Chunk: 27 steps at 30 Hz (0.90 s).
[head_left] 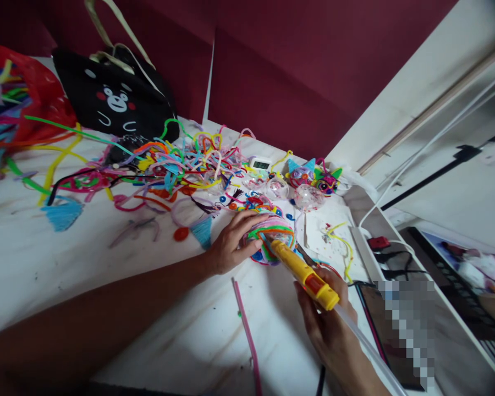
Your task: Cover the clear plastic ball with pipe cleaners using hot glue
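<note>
My left hand is closed around the left side of a round ball wrapped in coloured pipe cleaners, steadying it on the table. Bands of pink, green and orange show on the ball, with a see-through patch near its middle. In my right hand is a yellow hot glue gun, a clear glue stick running out of its back end. The gun's nozzle points at the ball's front and appears to touch it or nearly so. Part of my right hand's fingers is hidden behind the gun.
Loose pipe cleaners pile up behind the ball. A small digital timer, clear balls and finished-looking figures stand at the back. A black bag and red bag lie left; a tablet-like device rests right.
</note>
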{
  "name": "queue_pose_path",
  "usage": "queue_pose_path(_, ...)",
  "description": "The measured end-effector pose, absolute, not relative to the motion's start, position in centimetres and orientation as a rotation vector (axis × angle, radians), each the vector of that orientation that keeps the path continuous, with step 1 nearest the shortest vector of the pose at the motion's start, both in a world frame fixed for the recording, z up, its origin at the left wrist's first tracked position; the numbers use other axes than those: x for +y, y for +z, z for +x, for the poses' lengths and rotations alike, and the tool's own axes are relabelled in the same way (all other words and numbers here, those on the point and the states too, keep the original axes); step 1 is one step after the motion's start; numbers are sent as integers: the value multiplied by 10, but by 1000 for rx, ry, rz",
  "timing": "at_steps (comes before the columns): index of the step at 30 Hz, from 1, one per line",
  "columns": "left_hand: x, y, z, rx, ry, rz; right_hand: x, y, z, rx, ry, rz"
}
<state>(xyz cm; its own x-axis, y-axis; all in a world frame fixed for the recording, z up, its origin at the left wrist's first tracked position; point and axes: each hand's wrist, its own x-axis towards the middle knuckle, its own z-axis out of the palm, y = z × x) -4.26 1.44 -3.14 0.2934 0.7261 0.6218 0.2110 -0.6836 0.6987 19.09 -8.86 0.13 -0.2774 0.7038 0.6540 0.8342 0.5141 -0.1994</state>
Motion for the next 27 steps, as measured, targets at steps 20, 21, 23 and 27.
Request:
queue_pose_path(20, 15, -31, -44, 853, 1367, 2087, -105, -9, 198, -1821, 72, -1376)
queue_pose_path(21, 15, -31, -44, 855, 1366, 2085, -106, -4, 198, -1764, 155, -1418)
queue_pose_path(23, 15, -29, -44, 859, 1363, 2078, -105, 8, 198, -1604, 355, -1483)
queue_pose_path(27, 13, -27, -44, 855, 1355, 2059, -95, 31, 214, -1302, 789, -1496)
